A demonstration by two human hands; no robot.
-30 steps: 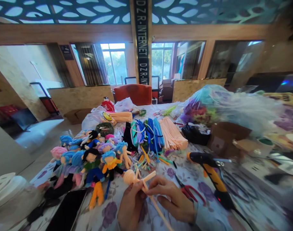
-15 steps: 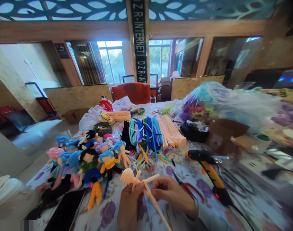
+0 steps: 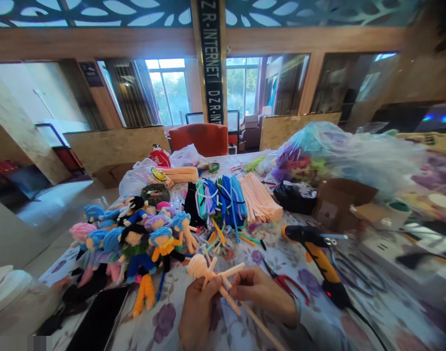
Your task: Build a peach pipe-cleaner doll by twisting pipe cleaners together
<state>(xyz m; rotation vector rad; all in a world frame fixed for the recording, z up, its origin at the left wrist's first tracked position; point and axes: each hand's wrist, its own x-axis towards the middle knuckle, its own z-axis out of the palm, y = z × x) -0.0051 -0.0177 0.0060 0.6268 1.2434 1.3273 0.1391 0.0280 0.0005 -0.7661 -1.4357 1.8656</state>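
Note:
My left hand [image 3: 197,312] pinches a peach pipe-cleaner doll figure [image 3: 204,272] just below its round head, with two short arms sticking out. My right hand [image 3: 264,295] grips the doll's long peach stem, which runs down to the right past my wrist. Both hands hover low over the flowered tablecloth [image 3: 277,263] at the near edge. To the left lies a heap of finished dolls [image 3: 135,239] with blue, pink and black hair.
Bundles of blue, green and peach pipe cleaners [image 3: 230,200] lie behind. Red scissors [image 3: 283,282] and a black-and-orange glue gun [image 3: 318,258] lie to the right. A cardboard box [image 3: 336,202] and a plastic bag of materials [image 3: 318,156] stand farther right. A black phone [image 3: 98,321] lies near left.
My right hand has bent the long stem, so a short peach piece now sticks out below the doll's arms. The view has shifted slightly down.

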